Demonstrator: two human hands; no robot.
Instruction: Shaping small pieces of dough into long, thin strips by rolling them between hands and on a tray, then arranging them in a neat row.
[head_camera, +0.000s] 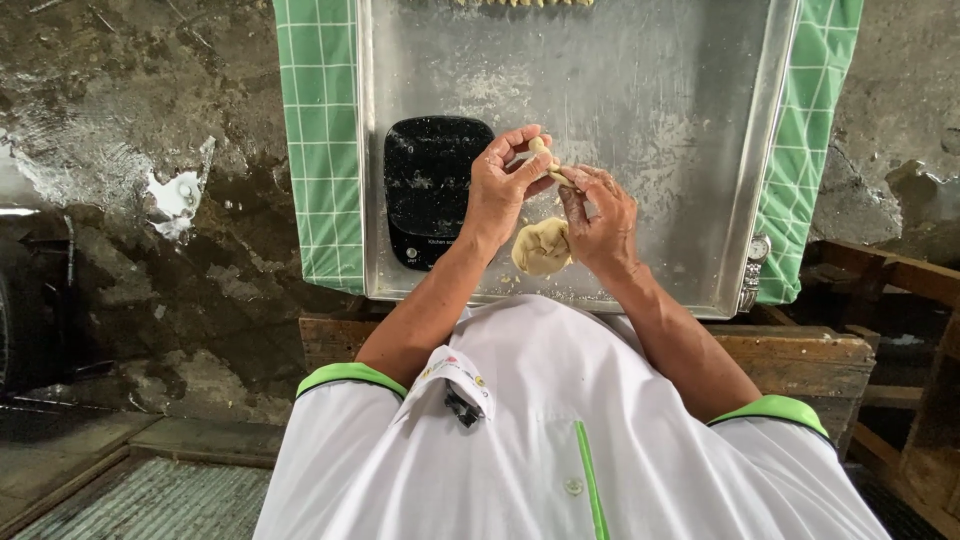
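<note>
Both the left hand (503, 180) and right hand (600, 215) pinch a small dough piece (545, 155) above the tray (660, 110), so fingertips can shape it, the dough lump (542, 247) just below.

Single head view, steep downward over metal tray (650, 90), close range.

On the counter (660, 110) a kitchen scale (432, 185) lies left of both hands, a dough lump (542, 247) beneath them, shaped pieces (525, 3) at the far edge.
</note>
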